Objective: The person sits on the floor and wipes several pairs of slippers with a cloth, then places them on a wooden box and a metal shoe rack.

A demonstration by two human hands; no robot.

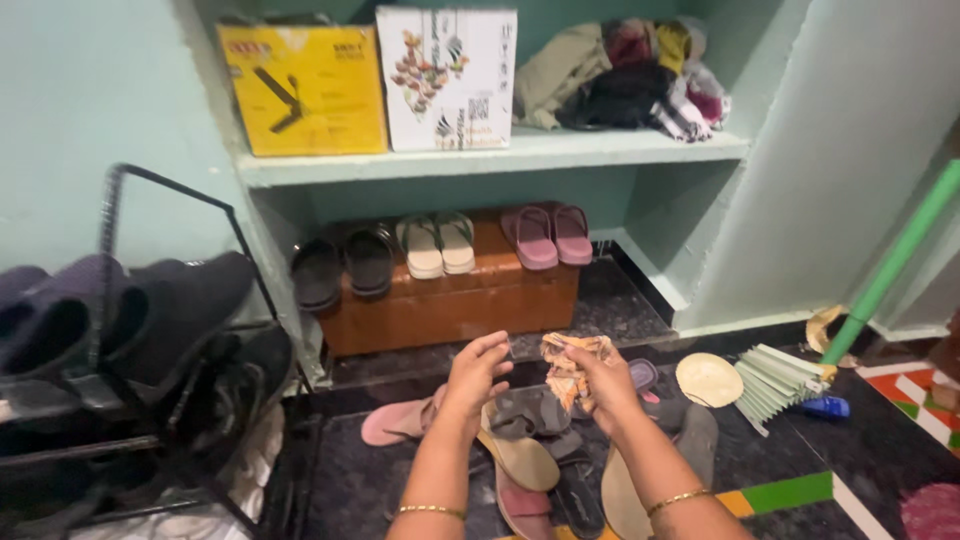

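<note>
My right hand (pixel 603 385) grips a crumpled orange and white wrapper (pixel 570 362) held up in front of me. My left hand (pixel 478 373) is raised beside it, fingers pinched together near the wrapper's left edge; whether it grips a corner I cannot tell. Both wrists wear thin gold bangles. Below the hands several loose sandals (pixel 525 455) lie in a heap on the dark floor, among them a pink slipper (pixel 392 422).
A brown box (pixel 450 305) in the wall niche carries black, cream and pink sandal pairs. Cardboard boxes and clothes sit on the shelf (pixel 500 155) above. A black shoe rack (pixel 130 330) with dark shoes stands left. A green pole (pixel 890 265), folded fan and round disc lie right.
</note>
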